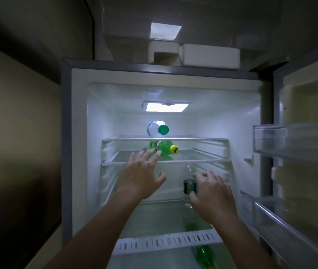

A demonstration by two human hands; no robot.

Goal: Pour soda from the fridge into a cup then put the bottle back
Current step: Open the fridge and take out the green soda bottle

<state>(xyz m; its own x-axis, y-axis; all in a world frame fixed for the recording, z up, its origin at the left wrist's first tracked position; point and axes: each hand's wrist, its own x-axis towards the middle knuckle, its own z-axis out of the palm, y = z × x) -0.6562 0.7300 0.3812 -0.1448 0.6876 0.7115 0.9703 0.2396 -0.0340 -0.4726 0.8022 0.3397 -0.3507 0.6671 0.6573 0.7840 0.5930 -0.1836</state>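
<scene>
Green soda bottle (161, 147) lies sideways on its shelf; left hand (141, 174), fingers spread, should wrap the body firmly. Right hand (213, 195) hovers unclenched, holding nothing.

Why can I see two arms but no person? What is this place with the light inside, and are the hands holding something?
The camera sits on the person's head and looks down, so you only see their own arms. They stand at an open fridge with a lamp inside. A clear bottle with a green cap lies on the top shelf. Under it lies a green bottle with a yellow cap. The left hand is open, its fingertips at that green bottle. The right hand is around a clear bottle with a dark cap lower down. Another green bottle shows at the bottom.
</scene>
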